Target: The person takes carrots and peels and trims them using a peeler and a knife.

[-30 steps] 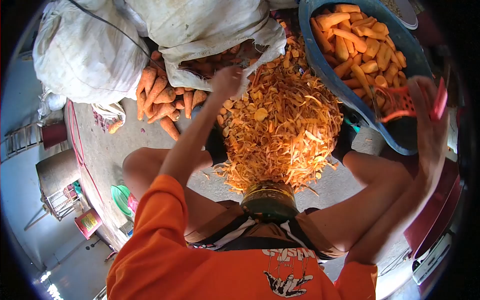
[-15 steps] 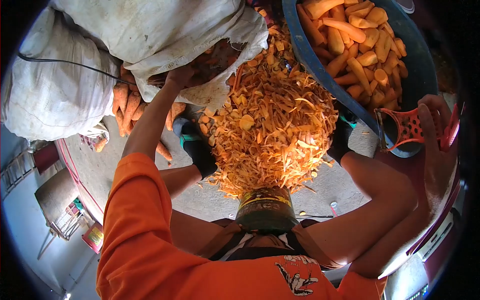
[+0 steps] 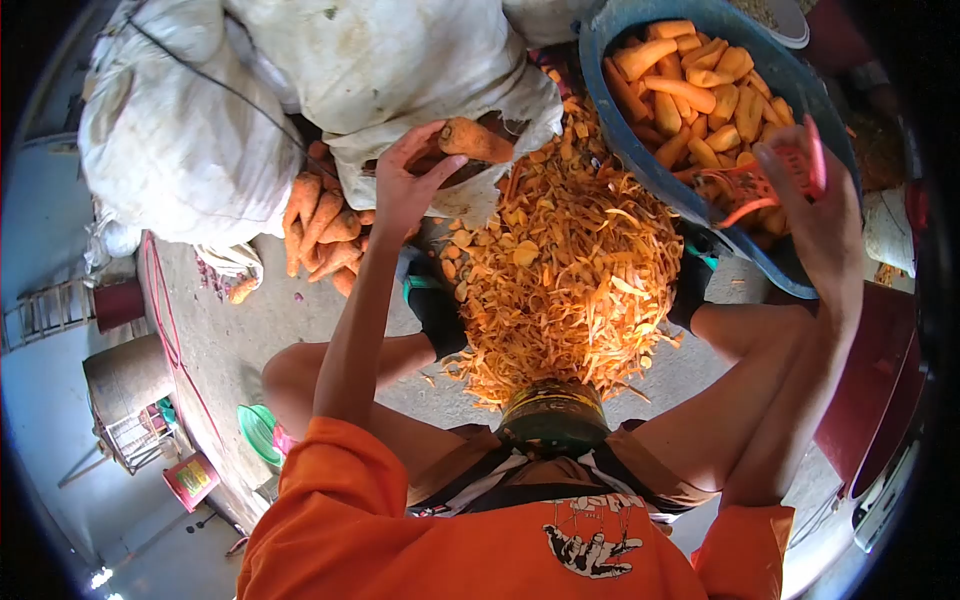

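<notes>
My left hand (image 3: 408,178) grips an unpeeled carrot (image 3: 476,140) by one end, above the torn mouth of a white sack (image 3: 400,65). On the right, my right hand (image 3: 815,205) is closed on a red-orange peeler (image 3: 750,187) with a holed handle, over the near edge of a blue tub (image 3: 640,165). Peeled carrots (image 3: 715,85) fill much of that tub. Between my feet lies a large heap of orange peelings (image 3: 570,270). More unpeeled carrots (image 3: 322,225) rest on the floor beside the sacks.
An upturned-looking dark bucket (image 3: 552,415) stands between my thighs, against the heap. Another full white sack (image 3: 185,130) is at the upper left, crossed by a black cable. A green basin (image 3: 260,432) and a red bucket (image 3: 190,480) sit at the left.
My left hand has come out of the sack's mouth with a carrot in it. My right hand, still holding the peeler, has moved up and inward over the tub's edge.
</notes>
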Demonstrator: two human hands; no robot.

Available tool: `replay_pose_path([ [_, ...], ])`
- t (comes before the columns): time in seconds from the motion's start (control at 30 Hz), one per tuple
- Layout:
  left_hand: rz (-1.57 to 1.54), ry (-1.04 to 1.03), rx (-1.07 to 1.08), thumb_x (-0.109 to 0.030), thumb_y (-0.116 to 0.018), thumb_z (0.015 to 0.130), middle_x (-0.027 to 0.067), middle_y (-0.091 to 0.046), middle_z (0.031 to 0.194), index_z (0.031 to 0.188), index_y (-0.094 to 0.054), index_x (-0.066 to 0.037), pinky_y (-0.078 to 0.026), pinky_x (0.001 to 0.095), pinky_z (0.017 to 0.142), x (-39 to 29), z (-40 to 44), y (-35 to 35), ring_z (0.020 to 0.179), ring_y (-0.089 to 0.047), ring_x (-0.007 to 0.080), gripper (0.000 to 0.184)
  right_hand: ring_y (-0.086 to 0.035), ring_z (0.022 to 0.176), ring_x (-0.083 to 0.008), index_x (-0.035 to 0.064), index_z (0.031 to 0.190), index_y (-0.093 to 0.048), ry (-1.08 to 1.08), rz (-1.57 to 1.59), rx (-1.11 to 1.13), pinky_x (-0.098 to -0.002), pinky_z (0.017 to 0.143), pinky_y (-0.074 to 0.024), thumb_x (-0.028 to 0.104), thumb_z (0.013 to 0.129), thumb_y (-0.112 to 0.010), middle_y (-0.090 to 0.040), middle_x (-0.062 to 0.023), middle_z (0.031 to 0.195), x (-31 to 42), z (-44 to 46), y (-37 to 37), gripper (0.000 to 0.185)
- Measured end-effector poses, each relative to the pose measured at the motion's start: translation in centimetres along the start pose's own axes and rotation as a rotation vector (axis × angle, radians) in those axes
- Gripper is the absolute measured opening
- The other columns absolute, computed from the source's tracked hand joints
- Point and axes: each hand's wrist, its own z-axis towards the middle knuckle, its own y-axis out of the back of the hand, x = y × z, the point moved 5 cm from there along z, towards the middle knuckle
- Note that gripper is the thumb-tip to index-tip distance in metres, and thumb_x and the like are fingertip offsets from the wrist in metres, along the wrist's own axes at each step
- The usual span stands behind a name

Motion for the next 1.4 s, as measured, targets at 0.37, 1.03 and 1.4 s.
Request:
replay_pose_path([
  [0.37, -1.341, 0.531, 0.05, -0.034, -0.056, 0.107, 0.0094, -0.061, 0.13, 0.138, -0.053, -0.007, -0.039, 0.0427, 0.112, -10.7, -7.1, -2.3, 0.128, -0.056, 0.0262, 0.041, -0.067, 0.077, -0.0384, 0.0024, 0.111, -0.07, 0.293, -0.113, 0.144, -0.0438, 0.071, -0.0511, 0.03, 0.092, -0.076, -0.069, -0.0211, 0.082, 8.1, -3.4, -5.7, 0.034],
  [1.03, -1.22, 0.519, 0.368, -0.015, -0.057, 0.096, -0.0063, -0.039, 0.066, 0.09, -0.053, -0.013, -0.035, 0.0274, 0.07, -14.1, -14.1, -5.3, 0.063, -0.042, 0.0075, 0.007, -0.069, 0.085, -0.0422, 0.004, 0.092, -0.068, 0.547, -0.18, 0.251, -0.0533, 0.077, -0.0539, 0.019, 0.087, -0.071, -0.069, -0.0197, 0.083, 10.3, -7.9, -14.5, 0.016],
  [1.4, -0.976, 0.575, 0.366, -0.007, -0.062, 0.089, -0.0004, -0.052, 0.073, 0.115, -0.059, -0.005, -0.038, 0.0259, 0.061, -9.7, -15.6, -5.0, 0.063, -0.049, 0.0097, 0.026, -0.072, 0.089, -0.041, -0.0007, 0.097, -0.072, 0.157, -0.445, 0.362, -0.052, 0.08, -0.0562, 0.021, 0.093, -0.065, -0.072, -0.0213, 0.087, 2.4, -3.8, -20.3, 0.023],
])
